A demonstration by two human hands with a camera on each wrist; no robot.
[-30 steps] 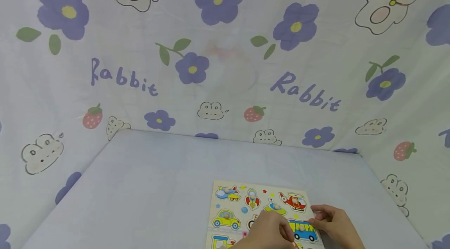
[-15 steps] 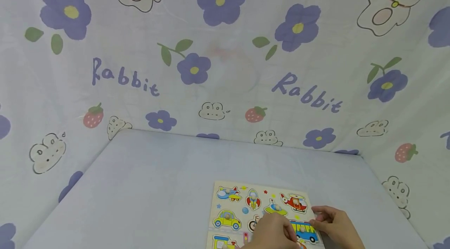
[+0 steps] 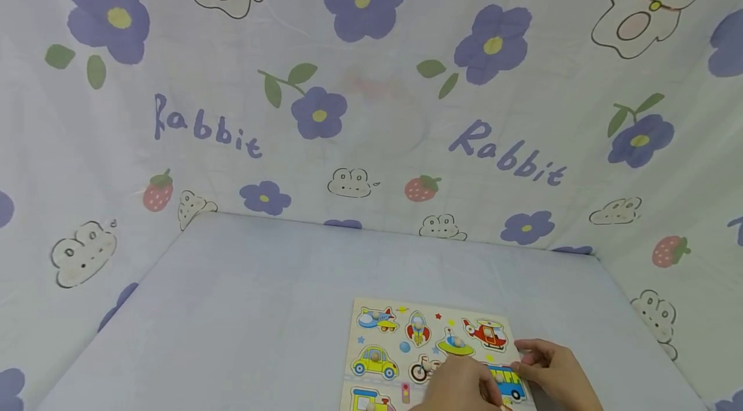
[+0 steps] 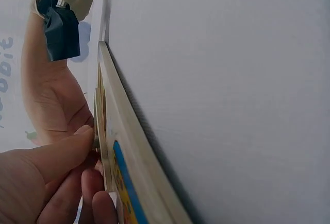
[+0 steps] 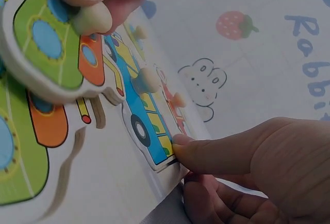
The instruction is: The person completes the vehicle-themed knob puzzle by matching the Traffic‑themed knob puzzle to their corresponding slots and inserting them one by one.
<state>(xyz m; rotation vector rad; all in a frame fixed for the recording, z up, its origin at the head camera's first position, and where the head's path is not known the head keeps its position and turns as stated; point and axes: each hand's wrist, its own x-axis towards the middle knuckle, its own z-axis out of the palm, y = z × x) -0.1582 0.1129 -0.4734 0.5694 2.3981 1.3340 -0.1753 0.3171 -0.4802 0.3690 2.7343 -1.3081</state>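
Observation:
A wooden knob puzzle board of vehicles lies near the front of the table in the head view. My left hand is over its lower right part. In the right wrist view its fingertips pinch the knob of a green puzzle piece with blue round windows and an orange end. This piece is tilted and raised over a matching printed picture. My right hand grips the board's right edge, thumb on top beside the blue bus piece. In the left wrist view the piece shows edge-on beside my left thumb.
A car piece, a rocket piece, a flying saucer piece and a helicopter piece sit in the board. Behind the pale tabletop hangs a curtain printed with rabbits and flowers.
My left hand has shifted right across the board, uncovering the bicycle piece and covering part of the bus. My right hand stays at the board's edge.

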